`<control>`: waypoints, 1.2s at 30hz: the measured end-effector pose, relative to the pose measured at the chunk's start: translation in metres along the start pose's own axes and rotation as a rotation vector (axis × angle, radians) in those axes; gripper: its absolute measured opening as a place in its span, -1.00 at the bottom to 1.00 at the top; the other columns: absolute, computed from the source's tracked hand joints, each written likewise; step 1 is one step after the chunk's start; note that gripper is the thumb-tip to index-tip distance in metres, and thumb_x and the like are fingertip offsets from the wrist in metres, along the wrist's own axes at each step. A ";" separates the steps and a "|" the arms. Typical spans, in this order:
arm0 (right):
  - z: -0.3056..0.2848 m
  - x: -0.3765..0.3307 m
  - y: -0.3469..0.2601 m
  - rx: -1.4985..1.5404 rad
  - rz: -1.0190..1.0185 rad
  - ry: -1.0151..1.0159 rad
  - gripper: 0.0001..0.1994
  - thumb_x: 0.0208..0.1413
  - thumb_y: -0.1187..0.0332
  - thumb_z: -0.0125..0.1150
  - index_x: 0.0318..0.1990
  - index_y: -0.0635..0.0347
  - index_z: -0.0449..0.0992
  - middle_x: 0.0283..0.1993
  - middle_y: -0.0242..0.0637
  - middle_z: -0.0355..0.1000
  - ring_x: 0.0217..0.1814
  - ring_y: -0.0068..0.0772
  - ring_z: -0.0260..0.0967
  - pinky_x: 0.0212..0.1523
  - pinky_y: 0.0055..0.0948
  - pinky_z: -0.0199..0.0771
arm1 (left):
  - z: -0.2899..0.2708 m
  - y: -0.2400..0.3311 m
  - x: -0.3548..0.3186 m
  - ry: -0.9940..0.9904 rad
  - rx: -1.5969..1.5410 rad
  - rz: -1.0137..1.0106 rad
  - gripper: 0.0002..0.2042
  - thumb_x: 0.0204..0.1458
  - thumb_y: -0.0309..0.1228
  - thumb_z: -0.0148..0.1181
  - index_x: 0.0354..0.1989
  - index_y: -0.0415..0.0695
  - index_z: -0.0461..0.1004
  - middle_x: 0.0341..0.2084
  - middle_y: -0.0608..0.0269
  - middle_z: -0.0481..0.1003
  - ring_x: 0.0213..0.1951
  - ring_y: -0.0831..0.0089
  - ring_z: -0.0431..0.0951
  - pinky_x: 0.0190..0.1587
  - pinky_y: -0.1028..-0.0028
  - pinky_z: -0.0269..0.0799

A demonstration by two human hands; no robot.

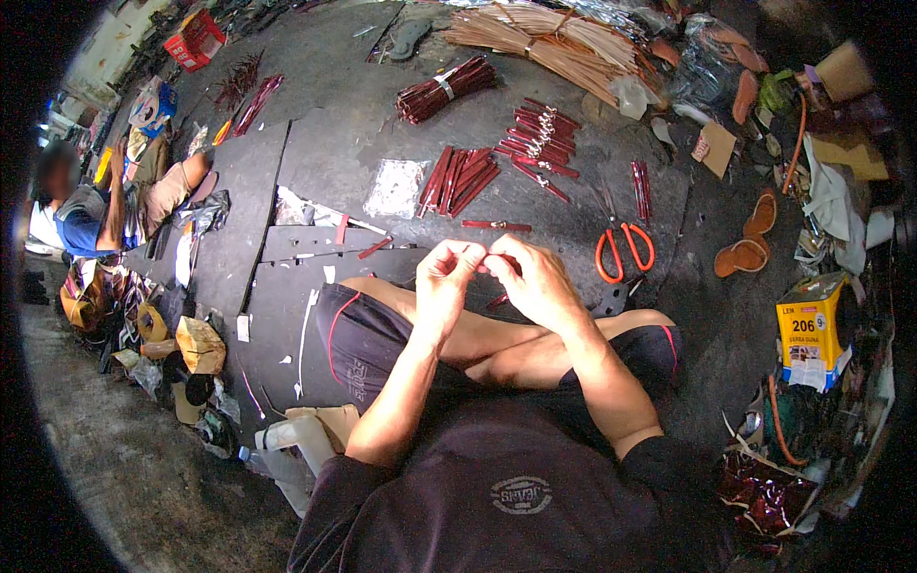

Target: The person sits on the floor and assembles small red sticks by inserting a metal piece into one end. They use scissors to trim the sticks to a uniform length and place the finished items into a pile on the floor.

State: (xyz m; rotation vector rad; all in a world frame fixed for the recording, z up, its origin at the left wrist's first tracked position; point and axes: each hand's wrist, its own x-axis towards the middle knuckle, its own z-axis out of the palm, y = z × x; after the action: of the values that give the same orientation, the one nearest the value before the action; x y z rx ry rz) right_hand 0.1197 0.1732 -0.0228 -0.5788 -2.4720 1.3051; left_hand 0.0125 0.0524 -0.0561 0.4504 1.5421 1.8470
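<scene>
I sit cross-legged on a dark floor mat (315,162). My left hand (445,279) and my right hand (531,279) meet above my knees, both pinching one thin dark red strip (489,260) between the fingertips. On the mat just beyond them lies a single red strip (497,225). Farther off lie a fanned pile of red strips (457,180), another loose pile (537,134) and a tied bundle (445,88).
Orange-handled scissors (623,250) lie to the right of my hands. A pair of sandals (750,239) and a yellow box (812,329) sit at the right. Tan strips (549,38) are heaped at the top. Another person (91,205) sits at the far left.
</scene>
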 end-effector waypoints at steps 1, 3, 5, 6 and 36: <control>0.000 -0.001 -0.003 0.030 0.026 -0.047 -0.83 0.21 0.30 0.15 -0.25 0.24 0.49 -0.43 -0.19 0.50 -0.44 -0.32 0.46 -0.36 -0.34 0.42 | 0.002 0.000 -0.001 0.042 -0.081 -0.032 -0.89 0.14 -0.39 0.25 -0.30 -0.17 0.55 -0.47 0.40 0.53 -0.42 0.66 0.47 -0.33 0.64 0.35; 0.002 -0.007 -0.002 0.113 0.020 -0.064 -0.85 0.21 0.35 0.15 -0.24 0.25 0.49 -0.44 -0.23 0.50 -0.45 -0.43 0.44 -0.39 -0.39 0.41 | -0.005 0.001 0.001 0.038 -0.030 -0.085 -0.89 0.15 -0.39 0.23 -0.31 -0.18 0.54 -0.47 0.40 0.53 -0.43 0.65 0.46 -0.32 0.64 0.36; -0.003 -0.014 -0.009 0.197 0.045 -0.105 -0.88 0.21 0.40 0.15 -0.23 0.28 0.49 -0.45 -0.28 0.49 -0.45 -0.56 0.40 -0.40 -0.45 0.40 | -0.014 0.015 0.002 0.092 0.024 -0.130 -0.88 0.17 -0.38 0.22 -0.32 -0.18 0.53 -0.48 0.40 0.52 -0.45 0.64 0.45 -0.32 0.62 0.38; -0.011 -0.017 -0.016 0.236 0.070 -0.134 -0.89 0.20 0.43 0.15 -0.23 0.30 0.49 -0.45 -0.31 0.48 -0.44 -0.62 0.38 -0.41 -0.49 0.40 | -0.023 0.015 0.008 0.102 -0.017 -0.107 -0.88 0.17 -0.37 0.22 -0.32 -0.16 0.53 -0.48 0.42 0.51 -0.45 0.64 0.45 -0.32 0.61 0.38; 0.030 0.017 0.192 0.656 0.613 0.144 -0.89 0.16 0.45 0.23 -0.20 0.29 0.53 -0.33 -0.28 0.48 -0.35 -0.51 0.47 -0.34 -0.48 0.62 | -0.040 -0.124 0.086 0.286 1.039 -0.192 -0.82 0.01 -0.31 0.19 -0.31 -0.15 0.56 -0.41 0.01 0.59 -0.29 0.04 0.62 -0.13 0.19 0.50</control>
State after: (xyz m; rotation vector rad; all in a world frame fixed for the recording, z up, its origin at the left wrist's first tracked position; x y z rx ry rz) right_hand 0.1332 0.2577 -0.1984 -1.2299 -1.6305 2.0670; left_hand -0.0394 0.0909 -0.1975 0.4643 2.5823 0.8592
